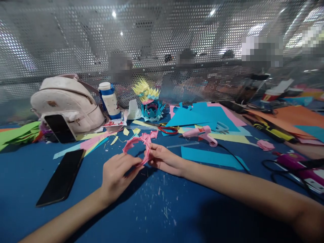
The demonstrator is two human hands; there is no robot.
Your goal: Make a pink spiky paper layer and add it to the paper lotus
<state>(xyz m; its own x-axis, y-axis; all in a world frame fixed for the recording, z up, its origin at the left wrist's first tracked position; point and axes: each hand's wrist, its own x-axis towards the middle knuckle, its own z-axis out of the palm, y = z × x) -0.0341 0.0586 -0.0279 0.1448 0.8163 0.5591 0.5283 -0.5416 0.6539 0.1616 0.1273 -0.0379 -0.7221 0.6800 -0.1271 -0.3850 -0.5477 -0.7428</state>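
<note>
A pink folded-paper ring [129, 144], pointed along its edge, is held just above the blue table between my two hands. My left hand [118, 173] pinches its near side, thumb below and fingers on top. At the ring's right side, my right hand [162, 158] grips the pink paper between thumb and fingers. Beyond the hands stands a blue folded-paper piece [152, 113], with yellow spiky paper pieces [141, 88] above it. A pink glue gun [199, 132] lies to the right of my right hand, and red-handled scissors [168, 130] lie behind it.
A black phone [62, 179] lies left of my hands; another phone [60, 128] leans on a white backpack [68, 98]. A bottle [110, 101] stands beside it. Blue paper sheets [192, 116], a cut blue strip [212, 158] and a magenta power strip [298, 168] lie rightward. A perforated metal screen [152, 40] rises behind.
</note>
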